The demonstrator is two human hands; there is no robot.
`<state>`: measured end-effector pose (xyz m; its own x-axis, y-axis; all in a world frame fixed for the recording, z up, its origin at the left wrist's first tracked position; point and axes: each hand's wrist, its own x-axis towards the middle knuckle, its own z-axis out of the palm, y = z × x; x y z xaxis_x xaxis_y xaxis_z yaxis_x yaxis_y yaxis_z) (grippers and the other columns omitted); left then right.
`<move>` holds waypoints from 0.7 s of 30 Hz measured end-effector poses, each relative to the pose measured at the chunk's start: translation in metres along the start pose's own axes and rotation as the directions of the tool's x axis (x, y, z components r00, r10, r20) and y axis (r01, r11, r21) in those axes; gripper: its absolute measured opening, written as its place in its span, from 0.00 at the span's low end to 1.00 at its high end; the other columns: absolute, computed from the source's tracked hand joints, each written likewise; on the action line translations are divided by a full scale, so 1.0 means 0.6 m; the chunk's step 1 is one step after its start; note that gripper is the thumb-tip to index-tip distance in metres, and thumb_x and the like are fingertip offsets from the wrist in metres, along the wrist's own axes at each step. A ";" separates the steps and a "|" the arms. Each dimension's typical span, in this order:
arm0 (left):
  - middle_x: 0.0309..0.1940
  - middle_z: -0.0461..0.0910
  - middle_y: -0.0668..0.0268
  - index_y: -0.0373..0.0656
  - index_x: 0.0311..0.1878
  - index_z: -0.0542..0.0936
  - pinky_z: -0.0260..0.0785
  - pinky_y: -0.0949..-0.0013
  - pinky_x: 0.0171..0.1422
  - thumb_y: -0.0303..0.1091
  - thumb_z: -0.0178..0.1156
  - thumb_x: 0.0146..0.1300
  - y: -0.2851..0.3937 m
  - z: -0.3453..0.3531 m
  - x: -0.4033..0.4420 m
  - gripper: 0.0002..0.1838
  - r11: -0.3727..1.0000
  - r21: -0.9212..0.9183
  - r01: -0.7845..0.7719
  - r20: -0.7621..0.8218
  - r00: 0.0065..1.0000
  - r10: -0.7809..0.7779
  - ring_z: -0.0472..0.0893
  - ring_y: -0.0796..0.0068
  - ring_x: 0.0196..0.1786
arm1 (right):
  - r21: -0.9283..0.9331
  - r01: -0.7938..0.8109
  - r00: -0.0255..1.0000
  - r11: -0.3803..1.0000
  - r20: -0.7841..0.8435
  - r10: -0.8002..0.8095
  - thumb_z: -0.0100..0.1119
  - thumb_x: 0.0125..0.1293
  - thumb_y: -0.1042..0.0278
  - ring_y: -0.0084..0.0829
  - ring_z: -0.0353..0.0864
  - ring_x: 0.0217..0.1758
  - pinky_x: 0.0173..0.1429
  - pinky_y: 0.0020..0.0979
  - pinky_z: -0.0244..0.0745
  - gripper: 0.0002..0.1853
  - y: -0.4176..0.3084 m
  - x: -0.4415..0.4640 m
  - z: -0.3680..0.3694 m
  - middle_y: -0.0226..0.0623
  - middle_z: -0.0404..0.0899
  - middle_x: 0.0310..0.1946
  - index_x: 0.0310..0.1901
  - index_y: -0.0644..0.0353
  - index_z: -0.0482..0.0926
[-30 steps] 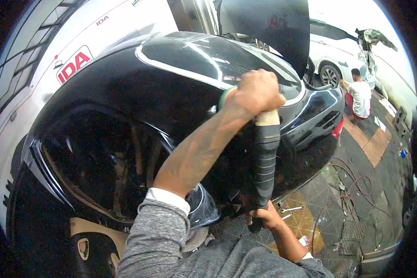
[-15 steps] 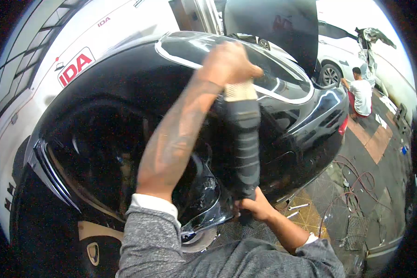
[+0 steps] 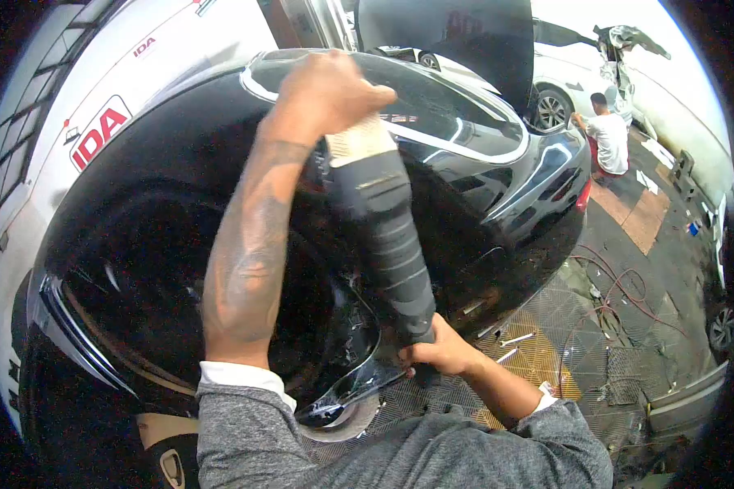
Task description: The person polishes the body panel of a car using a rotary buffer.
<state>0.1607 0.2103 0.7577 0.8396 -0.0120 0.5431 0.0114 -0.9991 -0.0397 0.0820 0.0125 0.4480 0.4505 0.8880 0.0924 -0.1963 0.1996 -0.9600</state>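
Tool (image 3: 390, 240) shifted leftward, clamped in left hand (image 3: 326, 94) and right hand (image 3: 444, 346), far end hidden

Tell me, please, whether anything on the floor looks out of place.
Metal tools lie loose on the floor beyond the right hand, rather than put away, and the hose sprawls in untidy loops.

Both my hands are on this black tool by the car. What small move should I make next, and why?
I'd probably ease the tool slightly lower along the car: its beige head appears near the window, with dark bodywork below. Your left hand is on the head and your right hand grips the lower end, so both can steer.
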 end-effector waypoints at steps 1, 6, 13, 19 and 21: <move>0.45 0.84 0.42 0.33 0.40 0.86 0.77 0.59 0.57 0.56 0.66 0.49 0.013 0.021 0.007 0.30 0.999 0.037 0.017 0.006 1.000 -0.017 0.85 0.51 0.51 | -0.007 -0.005 1.000 1.000 -0.001 0.005 0.65 0.54 0.68 0.23 0.78 0.36 0.44 0.31 0.76 0.16 0.015 -0.012 -0.010 0.30 0.81 0.36 0.45 0.62 0.78; 0.45 0.84 0.43 0.34 0.40 0.86 0.77 0.55 0.59 0.55 0.65 0.50 0.128 0.078 0.012 0.29 0.999 -0.046 0.007 0.082 0.997 -0.003 0.85 0.49 0.50 | 0.142 -0.024 0.994 0.990 -0.101 0.039 0.63 0.53 0.69 0.29 0.81 0.33 0.38 0.33 0.77 0.17 0.036 -0.066 -0.053 0.35 0.81 0.33 0.45 0.64 0.77; 0.46 0.85 0.49 0.36 0.44 0.87 0.77 0.59 0.59 0.51 0.65 0.50 0.227 0.149 0.026 0.27 0.986 -0.135 -0.093 0.318 0.939 0.132 0.85 0.55 0.51 | 0.319 0.023 0.982 0.947 -0.186 0.039 0.62 0.51 0.71 0.34 0.81 0.29 0.36 0.36 0.78 0.22 0.105 -0.113 -0.080 0.38 0.80 0.33 0.50 0.65 0.75; 0.45 0.85 0.48 0.35 0.43 0.87 0.78 0.58 0.58 0.53 0.66 0.50 0.167 0.112 0.019 0.28 0.993 -0.079 -0.087 0.256 0.961 0.105 0.86 0.54 0.50 | 0.302 0.021 0.980 0.953 -0.196 0.041 0.61 0.53 0.71 0.33 0.81 0.29 0.36 0.36 0.78 0.22 0.072 -0.076 -0.022 0.38 0.79 0.32 0.51 0.65 0.73; 0.44 0.86 0.48 0.36 0.44 0.87 0.78 0.57 0.57 0.56 0.66 0.50 0.131 0.081 0.015 0.30 0.998 -0.011 -0.065 0.199 0.978 0.066 0.86 0.52 0.49 | 0.242 -0.006 0.987 0.970 -0.157 0.045 0.63 0.55 0.69 0.31 0.80 0.32 0.39 0.35 0.77 0.20 0.073 -0.051 -0.010 0.37 0.80 0.33 0.49 0.63 0.74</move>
<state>0.1954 0.1337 0.7183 0.9299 -0.0702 0.3611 -0.0497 -0.9966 -0.0656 0.0648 -0.0085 0.4015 0.5724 0.8200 0.0062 -0.4038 0.2884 -0.8682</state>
